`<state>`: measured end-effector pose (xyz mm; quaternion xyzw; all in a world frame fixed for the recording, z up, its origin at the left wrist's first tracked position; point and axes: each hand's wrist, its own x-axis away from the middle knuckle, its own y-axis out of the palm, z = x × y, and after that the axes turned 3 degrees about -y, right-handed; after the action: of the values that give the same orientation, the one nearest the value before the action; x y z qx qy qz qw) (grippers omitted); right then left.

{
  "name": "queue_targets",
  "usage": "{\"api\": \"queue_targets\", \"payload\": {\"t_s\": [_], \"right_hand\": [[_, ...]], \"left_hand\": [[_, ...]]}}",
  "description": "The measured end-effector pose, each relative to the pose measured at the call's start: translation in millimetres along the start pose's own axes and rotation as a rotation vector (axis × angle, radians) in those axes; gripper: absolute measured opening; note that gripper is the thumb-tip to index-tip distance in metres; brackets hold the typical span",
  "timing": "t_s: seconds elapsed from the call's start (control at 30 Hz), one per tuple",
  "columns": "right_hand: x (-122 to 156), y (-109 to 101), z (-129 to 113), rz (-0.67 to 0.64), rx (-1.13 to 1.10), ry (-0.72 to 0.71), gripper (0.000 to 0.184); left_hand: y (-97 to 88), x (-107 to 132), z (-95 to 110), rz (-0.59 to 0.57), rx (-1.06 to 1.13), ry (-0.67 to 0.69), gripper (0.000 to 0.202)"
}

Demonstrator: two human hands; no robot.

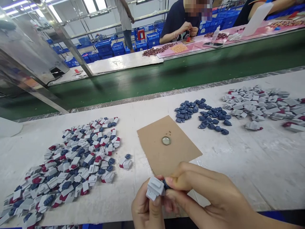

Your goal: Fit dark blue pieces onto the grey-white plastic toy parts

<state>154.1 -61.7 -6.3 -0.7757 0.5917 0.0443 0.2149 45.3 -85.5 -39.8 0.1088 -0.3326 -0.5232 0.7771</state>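
Between the fingers of my left hand (147,208) is a light grey plastic block (154,188) with a stepped face. My right hand (205,190) pinches a small dark blue plastic piece (165,184) against the block's right side; the fingers cover most of it. Both hands are close together at the front edge of the table. Just beyond them lies a brown cardboard sheet (152,136) bearing a metal bottle cap (166,140). A single grey block with a blue and a dark red part (126,163) rests left of the cardboard.
Grey, blue and dark red assembled pieces (78,162) spread over the left. Loose blue pieces (212,116) and grey-and-red blocks (262,103) lie at right. Beyond a green conveyor belt (143,81), a person (177,22) works at another table; blue crates (105,47) stand behind.
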Motion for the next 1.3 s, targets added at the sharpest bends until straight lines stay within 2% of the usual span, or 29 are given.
{"api": "queue_targets", "payload": {"t_s": [0.17, 0.3, 0.47, 0.67, 0.8, 1.03, 1.1, 1.2, 1.3], "right_hand": [[-8, -3, 16, -0.042, -0.184, 0.142, 0.011], [-14, -14, 21, -0.118, -0.12, 0.176, 0.015], [-15, -20, 16, -0.094, -0.073, 0.349, 0.015], [-16, -17, 16, -0.176, -0.366, 0.524, 0.011], [-16, -12, 17, -0.149, -0.54, 0.662, 0.021], [-8, -1, 16, -0.083, -0.562, 0.626, 0.03], [-9, -1, 20, -0.068, -0.56, 0.648, 0.028], [-17, -5, 27, -0.108, -0.545, 0.7, 0.027], [-26, -13, 29, -0.175, -0.489, 0.709, 0.026]], "left_hand": [[-6.9, -12, 1, -0.021, 0.012, -0.111, 0.027], [-11.9, -14, 7, -0.032, -0.054, -0.142, 0.026], [-13.3, -10, 11, -0.007, -0.037, -0.167, 0.027], [-9.0, -7, 15, 0.004, -0.079, -0.219, 0.028], [-8.5, -7, 11, 0.014, -0.094, -0.18, 0.028], [-12.2, -10, -2, 0.047, -0.076, -0.095, 0.028], [-12.3, -11, -1, 0.06, -0.056, -0.155, 0.03], [-10.8, -12, 5, 0.112, 0.01, -0.381, 0.034], [-7.6, -13, 14, 0.175, 0.054, -0.541, 0.013]]}}
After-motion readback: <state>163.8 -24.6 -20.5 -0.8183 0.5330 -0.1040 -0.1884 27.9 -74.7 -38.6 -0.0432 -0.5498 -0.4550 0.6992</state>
